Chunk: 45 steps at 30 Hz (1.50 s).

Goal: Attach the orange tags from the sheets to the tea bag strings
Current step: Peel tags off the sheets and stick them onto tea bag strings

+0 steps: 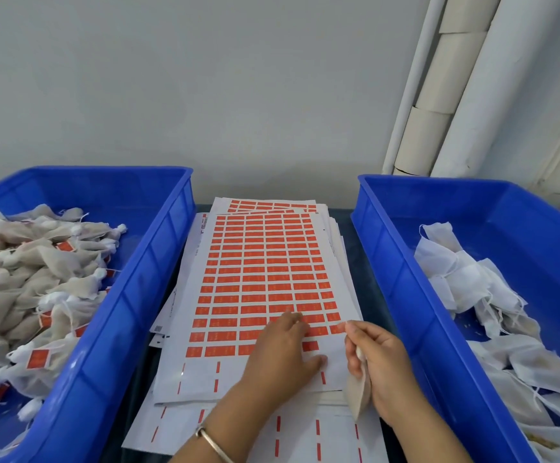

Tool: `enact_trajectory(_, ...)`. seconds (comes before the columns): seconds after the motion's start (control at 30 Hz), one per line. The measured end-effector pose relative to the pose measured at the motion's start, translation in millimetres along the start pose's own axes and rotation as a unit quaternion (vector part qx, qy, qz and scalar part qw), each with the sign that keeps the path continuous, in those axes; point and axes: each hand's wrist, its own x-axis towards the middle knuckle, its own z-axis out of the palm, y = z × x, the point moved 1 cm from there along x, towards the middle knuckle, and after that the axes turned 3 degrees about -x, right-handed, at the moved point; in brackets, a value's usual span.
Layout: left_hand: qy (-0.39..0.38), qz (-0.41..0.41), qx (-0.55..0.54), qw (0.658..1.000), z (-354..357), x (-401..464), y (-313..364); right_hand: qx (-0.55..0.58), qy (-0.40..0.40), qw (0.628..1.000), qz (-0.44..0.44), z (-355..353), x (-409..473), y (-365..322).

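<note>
The top sheet [265, 279] of orange tags lies on a stack of sheets, on the counter [358, 262] between two blue bins. Your left hand [285, 352] rests flat on the near end of the sheet, fingers straight, grip released. Your right hand [375, 359] sits just right of it at the sheet's near right corner; its fingertips pinch one orange tag [338, 328] at the sheet's edge while a tea bag [358, 392] is clasped in the palm. Left of the sheet, the left bin [158, 262] holds tagged tea bags. Right of the sheet, the right bin [395, 262] holds untagged bags.
</note>
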Motion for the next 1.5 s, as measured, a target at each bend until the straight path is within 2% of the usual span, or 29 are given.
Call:
enact_trajectory(0.1, -0.013, 0.017, 0.061, 0.998, 16.2, 3.1, -2.3, -0.004, 0.032, 0.999, -0.005, 1.1, 10.0, 10.5)
enact_trajectory(0.27, -0.024, 0.03, 0.087, 0.995, 22.5, 3.4, -6.4, -0.021, 0.023, 0.999, -0.017, 3.4, 21.0, 24.6)
enact_trajectory(0.73, 0.018, 0.02, 0.079, 0.997, 19.1, 5.8, -2.8, -0.082, 0.01, 0.994, -0.071, 4.8, 21.0, 39.1)
enact_trajectory(1.1, 0.076, -0.004, 0.008, 0.997, 22.7, -1.4, -5.1, -0.12, 0.009, 0.989, -0.09, 5.7, 21.2, 41.6)
enact_trajectory(1.23, 0.099, 0.017, -0.002, 0.995, 21.4, -2.8, -4.6, -0.123, 0.005, 0.988, -0.091, 6.0, 20.5, 40.5)
enact_trajectory(1.4, 0.104, 0.083, 0.028, 0.991, 24.5, -4.1, -2.9, -0.131, 0.012, 0.987, -0.093, 6.0, 20.2, 40.2)
enact_trajectory(1.5, 0.124, 0.081, 0.021, 0.989, 25.4, -4.6, -2.9, -0.13, 0.012, 0.987, -0.091, 5.6, 20.4, 41.1)
